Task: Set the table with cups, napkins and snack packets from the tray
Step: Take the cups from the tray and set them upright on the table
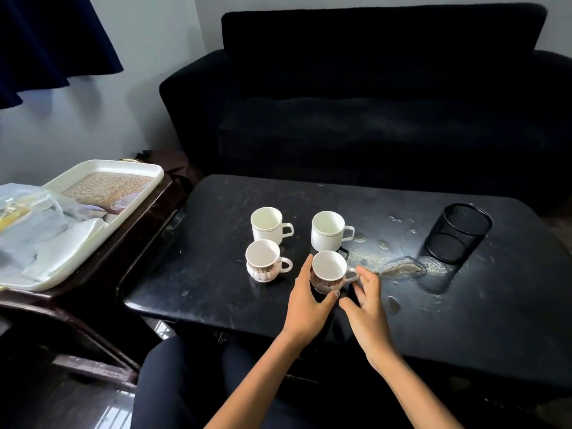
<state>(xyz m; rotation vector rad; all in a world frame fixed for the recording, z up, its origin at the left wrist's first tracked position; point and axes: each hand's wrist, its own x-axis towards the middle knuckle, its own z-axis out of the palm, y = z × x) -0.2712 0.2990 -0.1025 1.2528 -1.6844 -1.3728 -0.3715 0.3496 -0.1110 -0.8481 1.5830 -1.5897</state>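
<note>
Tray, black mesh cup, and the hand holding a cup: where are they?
Tray [140,169]: head view, far white rim.
Black mesh cup [455,239]: head view, mesh side wall.
Left hand [305,300]: head view, back of hand.

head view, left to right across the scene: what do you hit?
Tray with napkins → near-left patterned cup → near-right patterned cup, left hand on it → right hand → black mesh holder.

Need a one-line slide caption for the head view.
Both hands set a brown-patterned white cup beside three white cups on the worn black table; napkins remain on the cream tray.
</note>
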